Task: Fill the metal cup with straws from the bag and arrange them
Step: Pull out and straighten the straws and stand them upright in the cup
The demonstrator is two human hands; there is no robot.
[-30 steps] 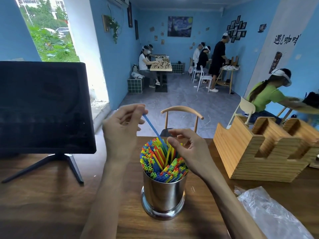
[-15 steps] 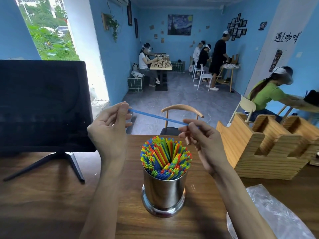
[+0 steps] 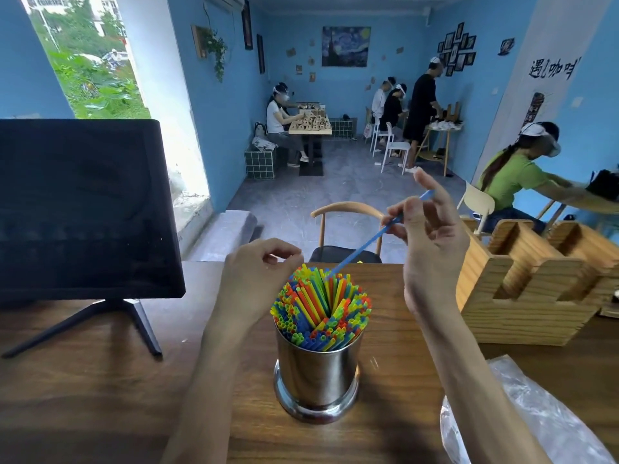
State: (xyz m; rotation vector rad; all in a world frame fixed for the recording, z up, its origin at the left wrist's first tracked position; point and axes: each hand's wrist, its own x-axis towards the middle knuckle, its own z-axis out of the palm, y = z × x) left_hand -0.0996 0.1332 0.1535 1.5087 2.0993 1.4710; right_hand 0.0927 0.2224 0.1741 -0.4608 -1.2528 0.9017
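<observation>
A shiny metal cup (image 3: 318,373) stands on the wooden table, packed with many coloured straws (image 3: 321,306). My right hand (image 3: 432,236) pinches a blue straw (image 3: 368,242) up and to the right of the cup; the straw slants down-left and its lower tip touches the top of the bundle. My left hand (image 3: 254,283) hovers just left of the straw tops, fingers loosely curled and holding nothing. The clear plastic bag (image 3: 522,416) lies crumpled at the bottom right.
A black monitor (image 3: 80,209) on a stand fills the left side. A wooden slotted holder (image 3: 536,289) sits at the right. A chair (image 3: 348,229) stands beyond the table's far edge. Several people work at tables farther back.
The blue straw, held level by both hands, has been let go by my left hand. My right hand rose and tilted it, so its lower tip now meets the bundle.
</observation>
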